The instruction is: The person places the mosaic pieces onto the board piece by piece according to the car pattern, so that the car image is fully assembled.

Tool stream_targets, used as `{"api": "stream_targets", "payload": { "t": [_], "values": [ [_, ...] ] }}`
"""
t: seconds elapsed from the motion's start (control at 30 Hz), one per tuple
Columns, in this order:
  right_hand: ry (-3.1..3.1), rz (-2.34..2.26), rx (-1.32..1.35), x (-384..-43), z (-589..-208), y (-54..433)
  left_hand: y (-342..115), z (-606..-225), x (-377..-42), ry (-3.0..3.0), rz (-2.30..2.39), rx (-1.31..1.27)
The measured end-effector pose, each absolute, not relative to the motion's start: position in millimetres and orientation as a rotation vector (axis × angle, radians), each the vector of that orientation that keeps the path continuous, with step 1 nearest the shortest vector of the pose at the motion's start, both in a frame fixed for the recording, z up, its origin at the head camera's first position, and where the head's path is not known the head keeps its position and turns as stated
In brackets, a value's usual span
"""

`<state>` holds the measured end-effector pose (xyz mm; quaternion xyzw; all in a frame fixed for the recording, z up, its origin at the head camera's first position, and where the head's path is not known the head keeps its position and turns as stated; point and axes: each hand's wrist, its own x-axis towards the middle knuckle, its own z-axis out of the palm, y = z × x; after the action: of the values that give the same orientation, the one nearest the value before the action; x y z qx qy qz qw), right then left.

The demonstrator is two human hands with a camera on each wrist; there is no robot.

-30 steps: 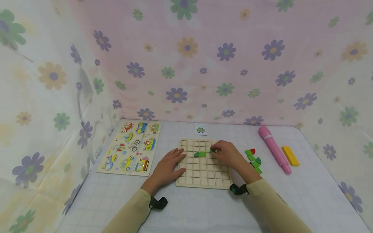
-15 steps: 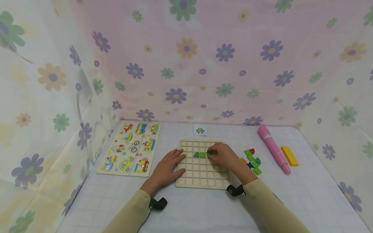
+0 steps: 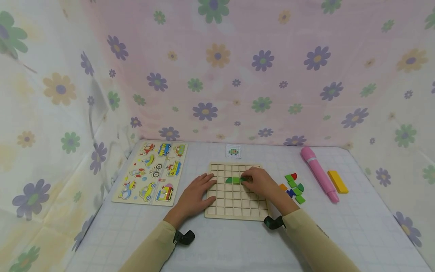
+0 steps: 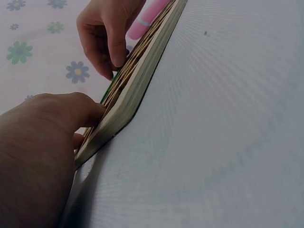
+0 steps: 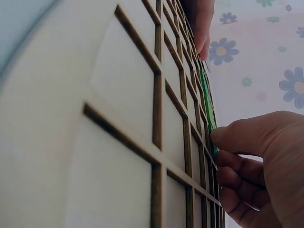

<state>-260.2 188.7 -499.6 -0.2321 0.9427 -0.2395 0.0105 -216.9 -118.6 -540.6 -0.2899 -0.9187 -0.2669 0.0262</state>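
Note:
A wooden grid board (image 3: 238, 218) lies in the middle of the table. My left hand (image 3: 194, 193) rests along its left edge, fingers spread over the rim. A dark green rounded tile (image 3: 229, 180) and a light green square tile (image 3: 236, 180) sit side by side in one row of cells. Directly right of them, my right hand (image 3: 263, 184) pinches a dark green tile (image 3: 242, 180) between thumb and fingers, down at the grid; the fingers hide most of it. In the right wrist view, the thumb (image 5: 228, 135) presses by the green strip of tiles (image 5: 208, 104).
Several loose coloured tiles (image 3: 293, 184) lie right of the board. Beyond them are a pink marker-shaped stick (image 3: 321, 174) and a yellow block (image 3: 338, 182). A vehicle puzzle board (image 3: 149, 173) lies left. Behind the grid is a small picture card (image 3: 233, 151).
My right hand has moved slightly left with the dark green tile, to the cell beside the light green square. More loose tiles show behind the wrist. The left hand has stayed put.

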Motion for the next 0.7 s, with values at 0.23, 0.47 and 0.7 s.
{"api": "stream_targets", "payload": {
  "t": [0.23,0.47,0.7],
  "values": [
    [2.934,-0.776,-0.737,-260.1,-501.9,189.6,-118.1,-542.1,-216.7,-2.864,-0.82,-0.878],
    [2.938,-0.812,-0.722,-259.1,-500.1,194.7,-116.8,-542.7,-217.1,-2.883,-0.808,-0.877],
    [2.975,-0.841,-0.711,-260.2,-488.2,208.8,-117.2,-541.4,-217.1,-2.877,-0.785,-0.871]
  ]
}}
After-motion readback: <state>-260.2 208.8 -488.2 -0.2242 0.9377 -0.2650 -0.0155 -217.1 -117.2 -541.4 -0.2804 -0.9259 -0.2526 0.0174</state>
